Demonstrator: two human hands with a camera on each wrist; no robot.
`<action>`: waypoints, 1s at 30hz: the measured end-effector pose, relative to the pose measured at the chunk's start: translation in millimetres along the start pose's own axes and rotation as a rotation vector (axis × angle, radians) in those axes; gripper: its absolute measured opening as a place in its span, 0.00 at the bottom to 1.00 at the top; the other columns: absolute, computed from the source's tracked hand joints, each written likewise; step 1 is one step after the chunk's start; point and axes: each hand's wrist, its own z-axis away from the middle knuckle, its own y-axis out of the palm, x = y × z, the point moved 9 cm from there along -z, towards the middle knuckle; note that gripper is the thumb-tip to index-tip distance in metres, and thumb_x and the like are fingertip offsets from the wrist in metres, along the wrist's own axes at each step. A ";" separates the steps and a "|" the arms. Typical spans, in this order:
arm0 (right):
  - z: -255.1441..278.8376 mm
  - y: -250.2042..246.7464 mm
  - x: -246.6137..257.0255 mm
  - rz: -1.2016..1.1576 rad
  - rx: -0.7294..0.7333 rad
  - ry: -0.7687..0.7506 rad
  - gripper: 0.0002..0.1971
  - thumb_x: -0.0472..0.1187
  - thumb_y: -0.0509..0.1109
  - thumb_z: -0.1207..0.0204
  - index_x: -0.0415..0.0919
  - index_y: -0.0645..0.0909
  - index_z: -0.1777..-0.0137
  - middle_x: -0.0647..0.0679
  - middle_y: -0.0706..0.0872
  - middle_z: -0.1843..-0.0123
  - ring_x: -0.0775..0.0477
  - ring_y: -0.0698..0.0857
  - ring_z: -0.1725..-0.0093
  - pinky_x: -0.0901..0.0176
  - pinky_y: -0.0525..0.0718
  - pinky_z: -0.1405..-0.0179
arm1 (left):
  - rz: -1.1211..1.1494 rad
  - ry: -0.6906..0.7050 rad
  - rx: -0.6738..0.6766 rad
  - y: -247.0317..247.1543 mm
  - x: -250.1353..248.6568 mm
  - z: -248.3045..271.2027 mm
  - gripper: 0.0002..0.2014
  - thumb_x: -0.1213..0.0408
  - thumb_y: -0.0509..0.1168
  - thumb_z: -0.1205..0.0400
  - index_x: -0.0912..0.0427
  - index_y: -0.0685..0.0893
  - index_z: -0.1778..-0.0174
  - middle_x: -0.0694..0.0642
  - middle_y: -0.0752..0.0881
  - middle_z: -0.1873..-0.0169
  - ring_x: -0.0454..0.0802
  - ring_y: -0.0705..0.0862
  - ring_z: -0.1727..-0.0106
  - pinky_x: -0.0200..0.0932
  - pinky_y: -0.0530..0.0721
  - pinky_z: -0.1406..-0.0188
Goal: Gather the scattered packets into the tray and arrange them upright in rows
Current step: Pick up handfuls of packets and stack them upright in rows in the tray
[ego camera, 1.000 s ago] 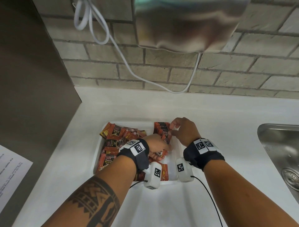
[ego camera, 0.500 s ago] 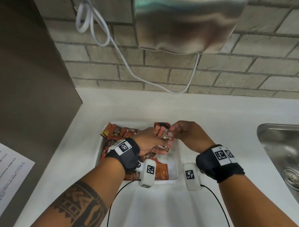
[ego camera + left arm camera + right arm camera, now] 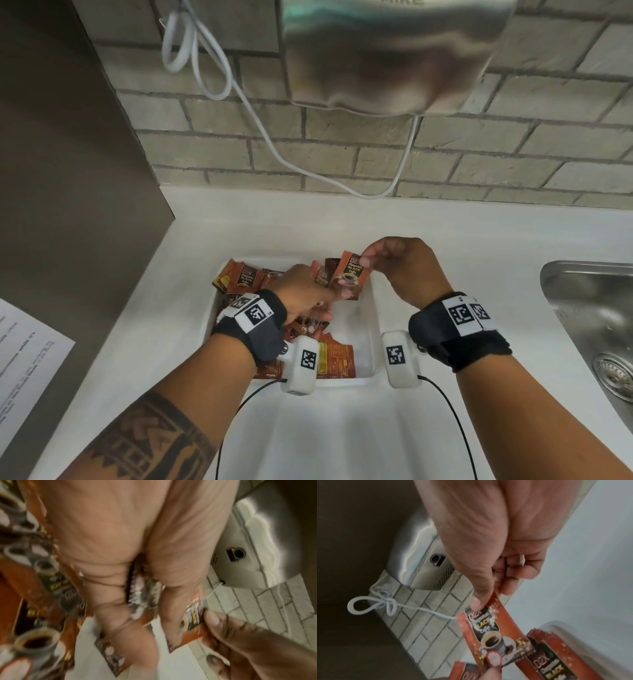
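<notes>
A white tray (image 3: pixel 371 329) sits on the counter and holds several red-brown coffee packets (image 3: pixel 239 279), most lying loose on its left side. My right hand (image 3: pixel 368 261) pinches the top edge of one packet (image 3: pixel 352 278) and holds it raised over the tray's back right. In the right wrist view that packet (image 3: pixel 489 632) hangs from thumb and forefinger. My left hand (image 3: pixel 327 291) grips a small bunch of packets (image 3: pixel 140 595), and its thumb presses the raised packet's lower part. More packets (image 3: pixel 553 662) stand on edge against the tray wall.
A steel hand dryer (image 3: pixel 387 54) hangs on the brick wall, with a white cable (image 3: pixel 219 58) looping below it. A steel sink (image 3: pixel 592 308) lies to the right. A printed sheet (image 3: pixel 24 356) and a dark panel (image 3: pixel 68 171) are on the left.
My right hand has lifted one packet up from the back right row. My left hand has slid toward the tray's back with its bunch and now touches that packet.
</notes>
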 end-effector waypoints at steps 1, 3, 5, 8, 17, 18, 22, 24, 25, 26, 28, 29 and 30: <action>0.2 -1.7 1.1 0.072 -0.005 -0.009 0.03 0.42 0.81 0.27 0.48 0.90 0.61 0.55 0.90 0.63 0.61 0.82 0.65 0.74 0.75 0.64 | -0.053 -0.073 -0.012 -7.2 6.1 2.1 0.19 0.60 0.82 0.26 0.65 0.90 0.42 0.58 0.88 0.53 0.49 0.88 0.58 0.45 0.92 0.56; 1.4 -2.9 0.3 0.197 -0.017 -0.015 0.02 0.44 0.81 0.28 0.49 0.91 0.60 0.58 0.85 0.58 0.63 0.80 0.59 0.74 0.73 0.61 | -0.177 -0.162 0.015 -15.0 14.3 7.0 0.20 0.59 0.81 0.25 0.69 0.89 0.43 0.57 0.87 0.57 0.49 0.87 0.61 0.41 0.90 0.63; 1.9 0.0 -3.6 0.241 -0.022 -0.004 0.02 0.43 0.82 0.29 0.49 0.91 0.60 0.60 0.82 0.57 0.65 0.78 0.56 0.72 0.72 0.58 | -0.255 -0.178 0.078 -10.8 17.2 10.4 0.16 0.60 0.80 0.23 0.64 0.88 0.45 0.57 0.87 0.60 0.48 0.87 0.62 0.37 0.86 0.72; 1.3 11.6 -6.3 0.286 0.008 -0.007 0.03 0.40 0.81 0.28 0.47 0.91 0.62 0.63 0.81 0.61 0.67 0.78 0.57 0.77 0.70 0.60 | -0.284 -0.190 0.182 11.8 21.9 8.0 0.10 0.61 0.79 0.21 0.57 0.85 0.51 0.58 0.88 0.59 0.48 0.85 0.63 0.37 0.85 0.72; -7.0 33.8 -20.1 0.409 0.093 0.028 0.05 0.37 0.75 0.24 0.42 0.92 0.58 0.60 0.80 0.64 0.56 0.81 0.59 0.77 0.70 0.67 | -0.298 -0.233 0.194 40.3 37.5 -25.8 0.13 0.59 0.78 0.20 0.63 0.87 0.48 0.54 0.85 0.66 0.47 0.84 0.69 0.36 0.84 0.75; -8.0 34.6 -21.8 0.413 0.095 0.035 0.05 0.37 0.74 0.24 0.43 0.92 0.59 0.60 0.81 0.64 0.56 0.81 0.59 0.77 0.70 0.68 | -0.296 -0.237 0.189 40.2 38.0 -28.0 0.14 0.59 0.78 0.20 0.64 0.87 0.46 0.55 0.85 0.67 0.47 0.84 0.69 0.37 0.84 0.75; -8.6 35.0 -25.4 0.385 0.095 0.050 0.07 0.35 0.75 0.26 0.46 0.90 0.63 0.60 0.83 0.64 0.59 0.80 0.61 0.79 0.72 0.68 | -0.293 -0.251 0.175 39.0 39.6 -32.9 0.16 0.59 0.78 0.21 0.65 0.86 0.44 0.55 0.85 0.68 0.48 0.84 0.70 0.38 0.84 0.75; -9.2 34.7 -28.2 0.357 0.087 0.061 0.05 0.36 0.76 0.26 0.47 0.89 0.61 0.55 0.83 0.59 0.54 0.82 0.55 0.71 0.75 0.61 | -0.293 -0.254 0.175 38.9 40.5 -33.6 0.16 0.59 0.78 0.21 0.65 0.86 0.44 0.55 0.85 0.68 0.48 0.84 0.71 0.38 0.84 0.74; -9.8 34.5 -29.5 0.355 0.083 0.065 0.04 0.37 0.77 0.27 0.47 0.89 0.59 0.52 0.83 0.54 0.51 0.82 0.51 0.65 0.77 0.56 | -0.294 -0.254 0.178 39.2 40.6 -33.1 0.16 0.59 0.78 0.20 0.65 0.86 0.44 0.55 0.85 0.68 0.48 0.84 0.71 0.38 0.84 0.75; -10.5 34.8 -30.7 0.363 0.083 0.065 0.03 0.38 0.78 0.27 0.48 0.89 0.57 0.49 0.82 0.51 0.50 0.81 0.49 0.62 0.77 0.51 | -0.294 -0.256 0.182 39.6 40.5 -32.1 0.16 0.58 0.77 0.20 0.66 0.86 0.44 0.55 0.85 0.68 0.48 0.84 0.71 0.38 0.84 0.75; -11.7 36.3 -33.9 0.380 0.090 0.071 0.03 0.39 0.78 0.27 0.48 0.89 0.56 0.47 0.81 0.47 0.49 0.81 0.47 0.60 0.76 0.48 | -0.283 -0.260 0.182 39.6 40.6 -31.4 0.17 0.59 0.77 0.20 0.67 0.86 0.43 0.56 0.85 0.67 0.49 0.85 0.71 0.37 0.83 0.76; -12.2 36.5 -34.8 0.381 0.092 0.074 0.04 0.39 0.79 0.27 0.48 0.89 0.55 0.47 0.80 0.47 0.49 0.81 0.47 0.60 0.75 0.48 | -0.277 -0.262 0.177 39.2 40.5 -31.4 0.18 0.59 0.77 0.20 0.67 0.86 0.42 0.56 0.85 0.67 0.49 0.85 0.71 0.38 0.84 0.76; -12.8 36.0 -35.3 0.380 0.089 0.075 0.03 0.39 0.79 0.27 0.48 0.88 0.56 0.48 0.80 0.47 0.49 0.81 0.47 0.61 0.75 0.49 | -0.276 -0.262 0.171 38.7 39.6 -30.7 0.19 0.59 0.77 0.20 0.68 0.86 0.40 0.57 0.85 0.67 0.49 0.85 0.70 0.38 0.84 0.75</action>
